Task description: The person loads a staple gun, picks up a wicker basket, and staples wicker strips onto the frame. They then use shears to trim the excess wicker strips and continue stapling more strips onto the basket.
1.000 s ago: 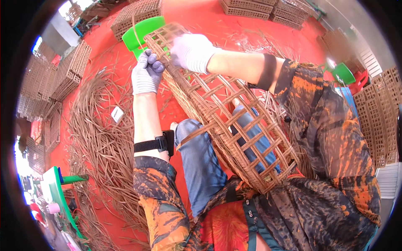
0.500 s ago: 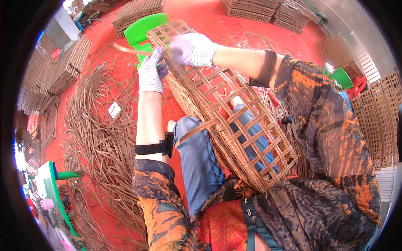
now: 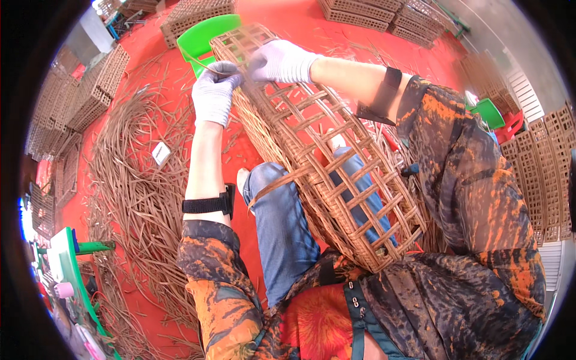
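Note:
A long brown wicker basket [image 3: 336,171] with an open lattice face lies slantwise across my knees, its far end by a green plastic chair [image 3: 207,37]. At the basket's far left edge my gloved left hand [image 3: 215,93] pinches a thin brown weaving strip [image 3: 201,62], whose loose end sticks out up and left. My gloved right hand [image 3: 281,62] is closed at the lattice just right of it; its fingertips are partly hidden and what they grip does not show. Another loose strip [image 3: 279,184] hangs from the basket's left side over my left knee.
Loose brown strips [image 3: 141,198] lie in a big heap on the red floor at left, with a small white object [image 3: 161,153] on them. Stacks of woven baskets [image 3: 90,90] stand around. A green table [image 3: 84,288] is at lower left, a green bucket [image 3: 489,113] at right.
My left hand has shifted slightly left and up, turning over the strip, whose loose end now points more upward. My right hand has moved up a little. The basket has hardly moved.

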`<state>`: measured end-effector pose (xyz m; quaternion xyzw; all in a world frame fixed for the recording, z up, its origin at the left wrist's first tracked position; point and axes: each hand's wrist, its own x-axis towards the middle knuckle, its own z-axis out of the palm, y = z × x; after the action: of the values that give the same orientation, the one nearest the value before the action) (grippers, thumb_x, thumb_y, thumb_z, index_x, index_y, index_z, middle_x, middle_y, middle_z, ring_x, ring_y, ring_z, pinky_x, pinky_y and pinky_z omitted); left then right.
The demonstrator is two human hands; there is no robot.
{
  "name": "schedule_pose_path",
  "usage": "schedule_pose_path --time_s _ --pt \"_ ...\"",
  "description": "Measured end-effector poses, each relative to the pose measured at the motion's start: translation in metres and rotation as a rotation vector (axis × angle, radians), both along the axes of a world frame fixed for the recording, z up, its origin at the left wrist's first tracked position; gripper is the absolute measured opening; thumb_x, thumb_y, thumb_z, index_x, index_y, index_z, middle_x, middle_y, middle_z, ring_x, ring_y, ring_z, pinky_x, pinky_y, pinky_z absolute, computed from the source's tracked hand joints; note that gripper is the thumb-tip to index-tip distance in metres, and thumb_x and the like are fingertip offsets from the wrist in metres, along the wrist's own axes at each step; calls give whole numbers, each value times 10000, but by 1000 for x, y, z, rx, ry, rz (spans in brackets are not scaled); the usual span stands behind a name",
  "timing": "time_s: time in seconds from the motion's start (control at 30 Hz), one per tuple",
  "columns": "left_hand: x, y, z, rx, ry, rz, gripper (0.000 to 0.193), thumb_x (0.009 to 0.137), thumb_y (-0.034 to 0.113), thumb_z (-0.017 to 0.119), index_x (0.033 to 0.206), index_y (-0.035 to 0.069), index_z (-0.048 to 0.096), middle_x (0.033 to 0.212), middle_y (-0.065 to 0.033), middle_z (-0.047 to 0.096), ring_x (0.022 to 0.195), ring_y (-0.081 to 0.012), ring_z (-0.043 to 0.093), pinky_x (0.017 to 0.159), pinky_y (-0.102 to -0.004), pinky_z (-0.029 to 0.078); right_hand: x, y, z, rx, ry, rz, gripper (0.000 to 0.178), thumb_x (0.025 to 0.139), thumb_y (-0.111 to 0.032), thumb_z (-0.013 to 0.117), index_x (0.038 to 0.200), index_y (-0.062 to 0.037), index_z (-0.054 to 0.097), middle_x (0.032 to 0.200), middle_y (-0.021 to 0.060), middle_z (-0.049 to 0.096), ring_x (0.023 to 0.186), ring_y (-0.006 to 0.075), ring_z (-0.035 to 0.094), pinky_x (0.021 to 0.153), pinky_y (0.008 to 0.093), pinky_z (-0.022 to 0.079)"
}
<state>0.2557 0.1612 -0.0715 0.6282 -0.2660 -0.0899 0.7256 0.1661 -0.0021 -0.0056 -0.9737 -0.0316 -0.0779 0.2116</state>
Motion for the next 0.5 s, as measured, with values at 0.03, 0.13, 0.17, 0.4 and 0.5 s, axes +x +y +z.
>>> schedule_pose_path --time_s 0.03,0.13,0.17,0.4,0.5 --pt "5 -2 -3 -4 -62 4 202 772 -83 710 937 33 693 863 -43 692 791 -107 645 779 -283 554 -1 4 -1 0 0 3 206 771 -270 650 859 -114 752 794 123 710 797 298 690 757 414 536" --pt "11 -11 -10 -142 -60 29 185 773 -103 695 898 33 677 864 -47 695 802 -106 648 788 -277 550 -1 7 -6 -55 -76 -38 184 778 -250 629 817 -102 731 785 126 704 797 304 687 750 424 534" --pt "10 -15 -10 -146 -59 23 185 773 -103 695 898 33 677 864 -47 695 802 -106 648 788 -277 550 0 4 -10 -162 -174 -50 180 789 -239 614 829 -93 711 817 132 698 815 313 684 754 433 537" --pt "-4 -15 -2 -54 -31 97 239 785 -82 681 997 28 696 906 -46 706 831 -111 654 799 -263 542 -1 3 -24 -337 -339 -87 194 822 -206 596 966 -80 625 978 151 650 909 350 651 765 445 550" --pt "-7 -3 4 30 -150 51 258 794 -82 665 1029 20 694 917 -44 709 854 -116 653 814 -261 534 2 13 -23 -303 -347 -58 191 846 -214 584 920 -46 635 961 165 655 905 346 666 779 450 557"
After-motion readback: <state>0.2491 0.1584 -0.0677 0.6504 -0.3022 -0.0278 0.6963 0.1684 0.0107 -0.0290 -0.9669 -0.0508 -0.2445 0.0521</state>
